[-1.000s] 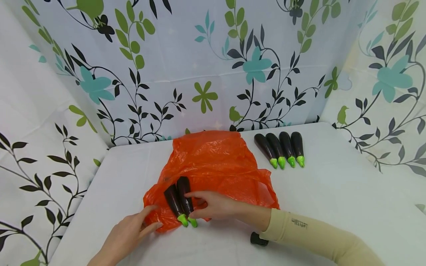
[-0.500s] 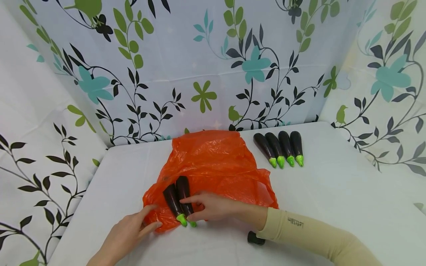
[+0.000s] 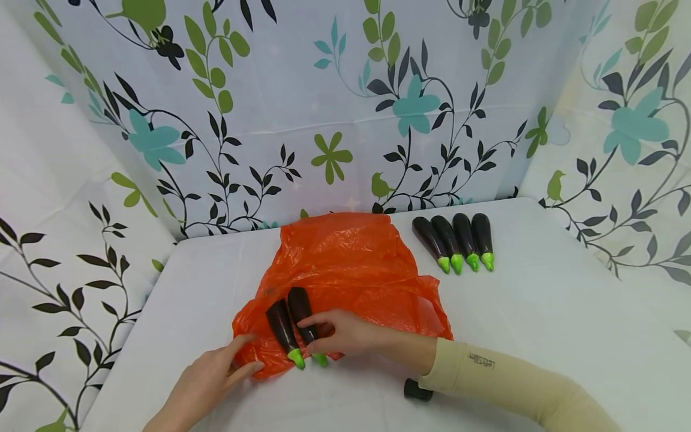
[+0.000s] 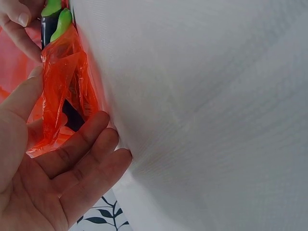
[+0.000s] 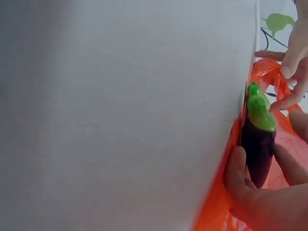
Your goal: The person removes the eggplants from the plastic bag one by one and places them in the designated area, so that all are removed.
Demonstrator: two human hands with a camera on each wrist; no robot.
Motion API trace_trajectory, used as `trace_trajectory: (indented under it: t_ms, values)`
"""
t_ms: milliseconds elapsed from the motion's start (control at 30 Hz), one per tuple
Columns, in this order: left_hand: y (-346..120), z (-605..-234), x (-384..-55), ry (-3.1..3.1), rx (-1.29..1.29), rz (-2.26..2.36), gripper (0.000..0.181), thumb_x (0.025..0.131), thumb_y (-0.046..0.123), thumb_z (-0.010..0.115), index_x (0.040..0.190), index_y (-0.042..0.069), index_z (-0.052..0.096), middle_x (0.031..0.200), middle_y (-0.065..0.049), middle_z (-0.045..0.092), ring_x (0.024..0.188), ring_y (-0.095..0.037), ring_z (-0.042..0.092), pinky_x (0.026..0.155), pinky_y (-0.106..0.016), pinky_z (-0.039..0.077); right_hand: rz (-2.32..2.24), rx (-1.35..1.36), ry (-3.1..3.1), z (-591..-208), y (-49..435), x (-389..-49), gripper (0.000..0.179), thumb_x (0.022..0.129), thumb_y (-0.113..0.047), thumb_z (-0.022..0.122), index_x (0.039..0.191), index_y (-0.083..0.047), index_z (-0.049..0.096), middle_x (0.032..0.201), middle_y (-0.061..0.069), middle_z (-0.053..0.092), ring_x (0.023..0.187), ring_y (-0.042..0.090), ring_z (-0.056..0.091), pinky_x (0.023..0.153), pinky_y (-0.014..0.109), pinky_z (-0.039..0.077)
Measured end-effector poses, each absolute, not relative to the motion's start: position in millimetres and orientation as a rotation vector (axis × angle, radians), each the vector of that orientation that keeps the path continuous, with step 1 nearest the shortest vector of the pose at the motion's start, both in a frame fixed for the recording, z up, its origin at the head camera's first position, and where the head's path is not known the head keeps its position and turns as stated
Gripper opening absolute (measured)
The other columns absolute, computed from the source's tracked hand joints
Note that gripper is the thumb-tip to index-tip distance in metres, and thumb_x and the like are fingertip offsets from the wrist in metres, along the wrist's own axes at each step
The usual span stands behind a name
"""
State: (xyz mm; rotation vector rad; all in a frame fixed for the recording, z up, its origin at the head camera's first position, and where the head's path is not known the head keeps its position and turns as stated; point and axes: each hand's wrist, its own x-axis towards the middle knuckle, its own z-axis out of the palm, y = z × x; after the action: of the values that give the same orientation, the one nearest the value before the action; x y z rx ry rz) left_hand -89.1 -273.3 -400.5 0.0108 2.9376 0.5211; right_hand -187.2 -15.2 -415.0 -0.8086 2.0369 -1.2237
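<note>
Right hand (image 3: 341,333), reaching in from the right, grips one eggplant (image 3: 299,305) beside another eggplant (image 3: 280,321) at the near left of a red bag (image 3: 345,258); left hand (image 3: 207,373) holds the bag's edge. Left wrist view: a dark end shows inside the bag's fold, beside extended fingers. Right wrist view: thumb and fingers flank the dark body.

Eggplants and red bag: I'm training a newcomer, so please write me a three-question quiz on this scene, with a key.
1. How many eggplants lie in the row to the right of the red bag?
2. True or false: the left hand holds an eggplant.
3. The right hand grips: A, nothing; B, one eggplant; C, a knife?

Key:
1. Four.
2. False; it holds the bag's edge.
3. B.
</note>
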Motion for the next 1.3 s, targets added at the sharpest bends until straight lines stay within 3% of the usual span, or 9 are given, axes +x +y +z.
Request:
trace_trajectory:
  t_ms: [233,500,633,733,1033,1300]
  values:
    - [-273.3,-401.0,-89.5,2.931,0.006,0.515,0.057,0.084,0.049,0.071,0.128,0.017,0.058,0.079,0.007,0.06,0.067,-0.013,0.051,0.063,-0.036,0.05,-1.321,-0.736,2.118,-416.2,-2.2,-185.6,0.03,0.092,-0.027,0.07,0.121,-0.029,0.066,0.118,-0.004,0.056,0.092,0.017,0.056,0.067,0.03,0.05]
    - [-274.1,-400.5,-89.5,2.922,0.001,0.52,0.058,0.084,0.049,0.072,0.129,0.016,0.058,0.081,0.006,0.06,0.068,-0.014,0.052,0.063,-0.036,0.05,-1.369,-0.723,2.045,-411.8,20.1,-182.1,0.027,0.093,-0.019,0.069,0.118,-0.029,0.064,0.118,0.002,0.054,0.083,0.019,0.061,0.067,0.037,0.054]
    - [-274.2,-400.6,-89.3,2.93,0.009,0.52,0.057,0.084,0.048,0.072,0.129,0.016,0.058,0.079,0.007,0.059,0.067,-0.013,0.051,0.062,-0.034,0.048,-1.302,-0.779,2.042,-402.6,39.8,-178.6,0.032,0.095,-0.021,0.066,0.123,-0.037,0.062,0.129,-0.004,0.053,0.1,0.019,0.056,0.079,0.036,0.051]
    - [-273.6,-400.3,-88.6,2.934,0.008,0.517,0.057,0.084,0.048,0.072,0.129,0.016,0.058,0.076,0.007,0.057,0.066,-0.013,0.049,0.061,-0.033,0.046,-1.248,-0.839,2.026,-393.4,57.5,-176.0,0.035,0.096,-0.021,0.064,0.125,-0.041,0.061,0.126,-0.007,0.054,0.107,0.02,0.053,0.083,0.035,0.05]
    - [-273.6,-400.3,-88.4,2.941,0.024,0.522,0.056,0.084,0.048,0.071,0.129,0.017,0.058,0.077,0.008,0.058,0.066,-0.012,0.05,0.061,-0.033,0.048,-1.203,-1.102,2.066,-382.4,98.2,-164.2,0.035,0.097,-0.021,0.062,0.13,-0.032,0.06,0.126,-0.006,0.055,0.113,0.014,0.051,0.089,0.029,0.05]
    - [-272.9,-401.0,-89.0,2.936,0.024,0.532,0.056,0.084,0.047,0.072,0.129,0.016,0.058,0.075,0.008,0.057,0.066,-0.012,0.05,0.061,-0.033,0.047,-1.309,-1.142,2.066,-372.2,122.0,-147.0,0.034,0.098,-0.017,0.061,0.129,-0.029,0.06,0.128,-0.001,0.053,0.113,0.02,0.052,0.086,0.032,0.053]
